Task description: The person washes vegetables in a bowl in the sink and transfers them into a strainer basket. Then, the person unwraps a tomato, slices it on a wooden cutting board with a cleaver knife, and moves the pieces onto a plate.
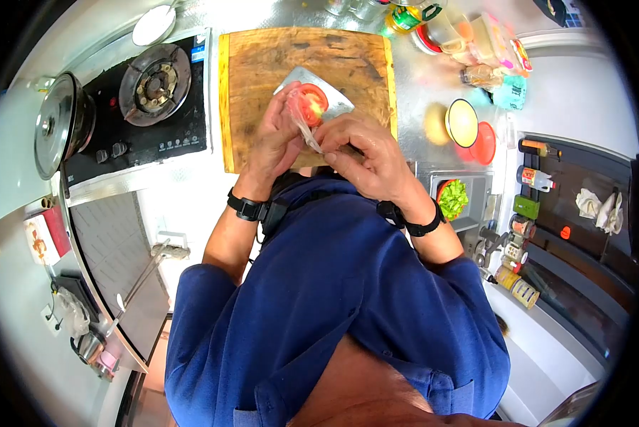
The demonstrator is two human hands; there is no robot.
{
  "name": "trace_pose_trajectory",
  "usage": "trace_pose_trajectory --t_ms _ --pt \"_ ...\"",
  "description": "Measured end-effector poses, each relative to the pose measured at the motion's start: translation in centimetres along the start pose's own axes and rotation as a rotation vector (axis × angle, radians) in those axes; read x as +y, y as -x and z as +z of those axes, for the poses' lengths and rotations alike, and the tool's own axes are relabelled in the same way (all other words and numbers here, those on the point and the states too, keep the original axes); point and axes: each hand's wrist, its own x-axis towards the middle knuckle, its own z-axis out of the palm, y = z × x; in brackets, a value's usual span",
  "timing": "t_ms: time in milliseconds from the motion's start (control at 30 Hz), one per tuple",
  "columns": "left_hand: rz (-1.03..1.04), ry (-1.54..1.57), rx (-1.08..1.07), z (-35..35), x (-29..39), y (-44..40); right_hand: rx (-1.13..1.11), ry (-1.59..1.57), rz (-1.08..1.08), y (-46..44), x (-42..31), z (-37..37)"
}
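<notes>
The left grip (273,139), half-curled, holds a cut tomato (313,105); the right grip (368,155), just beside it, pinches clear plastic (303,127) closed-fingered. Beneath lies a chopping board (255,64).

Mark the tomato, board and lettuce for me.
Tomato (314,102): head view, on its cut face.
Board (301,51): head view, on bare wood near its far edge.
Lettuce (453,198): head view, mid leaves.
</notes>
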Motion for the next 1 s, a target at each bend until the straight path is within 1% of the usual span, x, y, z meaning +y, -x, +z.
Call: trace_pose_trajectory --t_ms 67,100,167,200,267,333,400,433,467,567,600,633,667,733,800,867,900,967,1000 --pt "-0.013 0.012 -0.100 0.4 0.4 0.3 0.064 -0.229 0.123 0.1 -0.6 0.2" --pt "-0.015 0.015 -0.098 0.7 0.7 0.3 0.063 -0.230 0.126 0.2 -0.5 0.2" --pt "-0.086 0.080 -0.063 1.2 1.1 0.5 0.118 -0.371 0.230 0.4 -0.1 -0.1" --pt "-0.086 0.082 -0.065 1.1 1.1 0.4 0.118 -0.368 0.231 0.4 -0.3 -0.3" --pt "-0.036 0.170 -0.170 0.8 0.8 0.3 0.191 -0.647 0.395 -0.1 -1.2 -0.7" --pt "-0.053 0.201 -0.131 0.2 0.1 -0.2 0.191 -0.666 0.363 -0.5 -1.6 -1.4" --pt "-0.074 0.233 -0.094 -0.2 -0.2 -0.2 0.265 -0.721 0.209 -0.9 -1.9 -2.6" --pt "-0.109 0.212 -0.092 -0.1 0.0 -0.2 0.302 -0.593 0.164 -1.0 -2.2 -3.6" --pt "-0.146 0.191 -0.092 -0.1 0.1 -0.1 0.355 -0.589 0.115 -1.0 -2.4 -4.5" --pt "-0.211 0.184 -0.124 -0.3 0.2 -0.1 0.471 -0.532 0.176 1.0 -2.5 -7.2" --pt "-0.238 0.186 -0.138 -0.4 0.2 -0.1 0.546 -0.473 0.252 2.3 -2.1 -7.8" --pt "-0.221 0.167 -0.151 -0.5 0.2 -0.1 0.626 -0.412 0.329 3.8 -1.5 -8.4" --pt "-0.210 0.149 -0.164 -0.5 0.1 -0.1 0.663 -0.397 0.339 5.6 -0.9 -8.9" --pt "-0.277 0.146 -0.164 -0.4 0.0 -0.4 0.826 -0.361 0.548 9.8 0.2 -9.0" --pt "-0.315 0.089 -0.185 -0.4 0.1 -0.4 0.982 -0.174 0.755 14.5 0.7 -8.4" --pt "-0.373 0.083 -0.226 0.3 -0.1 -0.4 1.081 -0.127 0.858 20.2 1.4 -7.2" --pt "-0.392 0.034 -0.240 1.1 -0.2 -0.5 1.120 -0.133 0.863 23.0 1.2 -6.5" --pt "-0.420 -0.074 -0.286 2.9 -0.9 -0.6 1.149 0.091 1.071 28.8 0.1 -4.9" --pt "-0.468 -0.086 -0.333 3.7 -1.2 -0.3 1.206 0.062 1.124 31.9 -0.5 -3.6"
